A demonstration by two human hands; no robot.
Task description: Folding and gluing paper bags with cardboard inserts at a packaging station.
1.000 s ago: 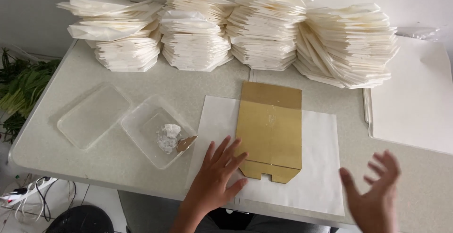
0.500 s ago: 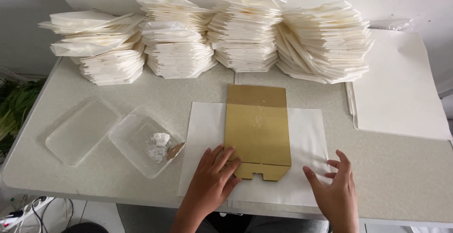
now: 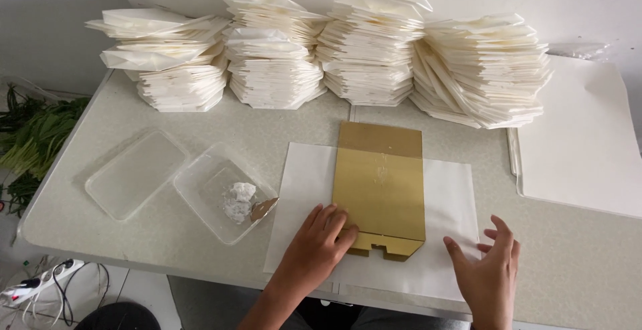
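Observation:
A flat gold cardboard piece [image 3: 381,186] lies on a white paper sheet [image 3: 451,189] near the table's front edge. My left hand [image 3: 321,243] rests flat on the sheet, its fingertips touching the gold card's lower left corner. My right hand [image 3: 491,270] lies with fingers spread on the sheet's lower right corner, holding nothing.
Several tall stacks of folded white paper pieces [image 3: 374,49] line the back of the table. A clear plastic tray [image 3: 224,193] with white paste and a small spatula sits left of the sheet, its lid [image 3: 134,173] beside it. White sheets [image 3: 582,143] lie at right. Green leaves [image 3: 30,136] are on the floor.
My right hand came down from the air onto the sheet's lower right corner. My left hand shifted slightly toward the gold card's corner. The view moved closer.

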